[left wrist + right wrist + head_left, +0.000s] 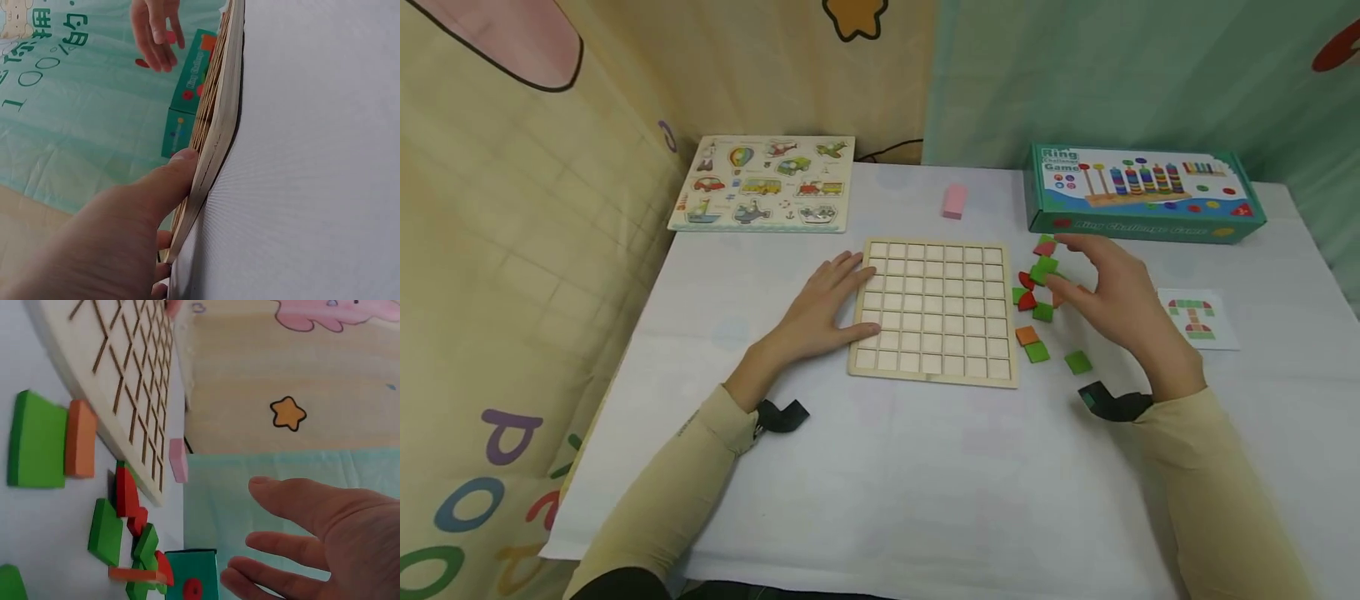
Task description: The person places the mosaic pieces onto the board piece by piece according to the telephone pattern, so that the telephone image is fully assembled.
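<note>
A wooden grid board (pixel 934 317) with pale square cells lies flat on the table. My left hand (pixel 823 308) rests on its left edge, fingers spread and thumb on the rim, as the left wrist view also shows. Over the loose pieces to the board's right hovers my right hand (pixel 1116 292), fingers apart and nothing held. In the right wrist view those pieces include a green square tile (pixel 39 440), an orange tile (pixel 80 439) and a red piece (pixel 126 490). Some pieces overlap in a small heap, partly hidden by the right hand in the head view.
A pattern card (pixel 1201 321) lies right of my right hand. Behind stand a green game box (pixel 1150 225) and a pink block (pixel 954 202). A vehicle picture puzzle (pixel 763 183) lies at the back left. One green tile (pixel 1078 362) sits nearer the front.
</note>
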A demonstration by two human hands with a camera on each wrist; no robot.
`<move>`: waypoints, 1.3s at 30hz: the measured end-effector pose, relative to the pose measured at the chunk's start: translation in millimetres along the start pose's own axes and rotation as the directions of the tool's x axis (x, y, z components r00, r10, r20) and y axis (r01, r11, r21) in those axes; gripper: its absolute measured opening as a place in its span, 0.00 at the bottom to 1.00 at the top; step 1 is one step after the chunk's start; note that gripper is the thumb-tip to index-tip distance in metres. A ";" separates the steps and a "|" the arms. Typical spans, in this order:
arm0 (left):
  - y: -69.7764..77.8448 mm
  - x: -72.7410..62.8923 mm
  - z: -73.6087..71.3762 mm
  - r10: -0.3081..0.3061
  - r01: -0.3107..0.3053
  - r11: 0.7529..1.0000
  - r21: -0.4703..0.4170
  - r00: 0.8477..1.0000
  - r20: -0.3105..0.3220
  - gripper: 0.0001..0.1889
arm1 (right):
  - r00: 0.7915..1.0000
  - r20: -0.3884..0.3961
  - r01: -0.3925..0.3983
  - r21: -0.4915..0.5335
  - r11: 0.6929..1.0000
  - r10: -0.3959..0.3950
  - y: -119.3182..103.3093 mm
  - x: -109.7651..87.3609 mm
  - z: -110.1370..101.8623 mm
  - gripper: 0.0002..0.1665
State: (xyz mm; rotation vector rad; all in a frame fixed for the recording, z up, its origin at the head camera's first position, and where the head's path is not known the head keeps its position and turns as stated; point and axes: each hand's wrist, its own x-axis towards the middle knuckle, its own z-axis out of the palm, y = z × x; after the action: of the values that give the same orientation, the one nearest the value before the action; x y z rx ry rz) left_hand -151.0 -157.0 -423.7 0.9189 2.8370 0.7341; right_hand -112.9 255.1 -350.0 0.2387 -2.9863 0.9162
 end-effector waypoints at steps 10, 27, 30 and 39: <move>-2.4 2.3 1.4 0.025 -0.025 0.999 0.032 1.000 0.010 0.48 | 0.990 0.101 0.103 -0.003 0.995 -0.102 6.7 4.7 14.5 0.26; -2.5 3.9 3.0 0.034 -0.034 0.999 0.024 0.999 -0.001 0.47 | 0.992 0.051 0.120 -0.040 0.992 -0.118 22.9 11.5 32.7 0.14; -2.7 3.7 2.8 0.025 -0.025 0.999 0.033 1.000 -0.009 0.47 | 0.993 0.050 0.112 -0.047 0.993 -0.109 22.2 13.0 29.1 0.17; -4.3 1.8 0.9 0.013 -0.013 0.999 0.029 1.000 -0.008 0.47 | 0.992 0.126 0.035 -0.039 0.999 -0.029 25.6 15.7 17.3 0.19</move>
State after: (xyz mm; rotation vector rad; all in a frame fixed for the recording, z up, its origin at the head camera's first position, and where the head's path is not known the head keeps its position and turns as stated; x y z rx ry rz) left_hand -154.6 -158.6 -426.3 0.9411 2.8587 0.7012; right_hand -131.6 264.1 -377.7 0.3555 -3.1019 0.8665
